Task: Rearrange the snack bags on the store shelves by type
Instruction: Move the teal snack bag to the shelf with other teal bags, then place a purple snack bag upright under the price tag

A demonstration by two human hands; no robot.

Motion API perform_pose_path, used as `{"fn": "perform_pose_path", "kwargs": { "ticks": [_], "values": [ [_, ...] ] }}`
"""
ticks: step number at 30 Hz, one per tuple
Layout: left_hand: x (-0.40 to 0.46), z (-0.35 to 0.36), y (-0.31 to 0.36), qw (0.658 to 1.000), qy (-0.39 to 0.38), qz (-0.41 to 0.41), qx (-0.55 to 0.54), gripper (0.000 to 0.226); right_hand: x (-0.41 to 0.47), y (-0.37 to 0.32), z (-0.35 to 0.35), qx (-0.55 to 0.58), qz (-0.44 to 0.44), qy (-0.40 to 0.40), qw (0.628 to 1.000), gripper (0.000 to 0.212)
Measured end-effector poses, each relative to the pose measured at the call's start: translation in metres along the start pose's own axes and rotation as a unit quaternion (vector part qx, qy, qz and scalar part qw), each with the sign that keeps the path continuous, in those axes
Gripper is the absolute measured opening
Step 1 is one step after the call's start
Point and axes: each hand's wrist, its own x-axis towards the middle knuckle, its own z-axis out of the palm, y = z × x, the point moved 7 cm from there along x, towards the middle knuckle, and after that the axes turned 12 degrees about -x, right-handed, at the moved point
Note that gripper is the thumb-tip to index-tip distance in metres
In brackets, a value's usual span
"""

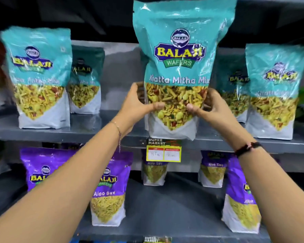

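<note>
A teal Khatta Mitha Mix bag [180, 55] stands upright at the front edge of the upper shelf [95, 131], in the middle. My left hand [139, 104] grips its lower left side and my right hand [207, 106] grips its lower right side, thumbs on the front. More teal bags stand on the same shelf: one at the left [39, 76] with another behind it [85, 81], one at the right [274, 90] with another behind it [235, 85]. Purple Aloo Sev bags [109, 188] stand on the lower shelf [165, 211].
A yellow price tag [163, 150] hangs on the upper shelf's front edge below the held bag. Further purple bags sit at the lower left [42, 165], lower right [240, 199] and at the back [154, 172]. A gap lies mid lower shelf.
</note>
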Motion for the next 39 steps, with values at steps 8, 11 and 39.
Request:
{"fn": "perform_pose_path", "kwargs": {
  "ticks": [8,11,39],
  "values": [
    [0.041,-0.006,-0.051,0.998,0.034,-0.051,0.033,0.067,0.039,0.046,0.043,0.029,0.051,-0.025,0.998,0.058],
    [0.043,-0.005,-0.071,0.997,0.031,-0.059,0.042,0.063,0.041,0.061,0.059,0.053,0.080,-0.045,0.994,0.057],
    [-0.209,-0.213,-0.358,0.917,0.021,-0.346,0.196,0.115,-0.195,0.183,0.398,-0.013,0.228,-0.346,0.910,0.091]
  ]
}}
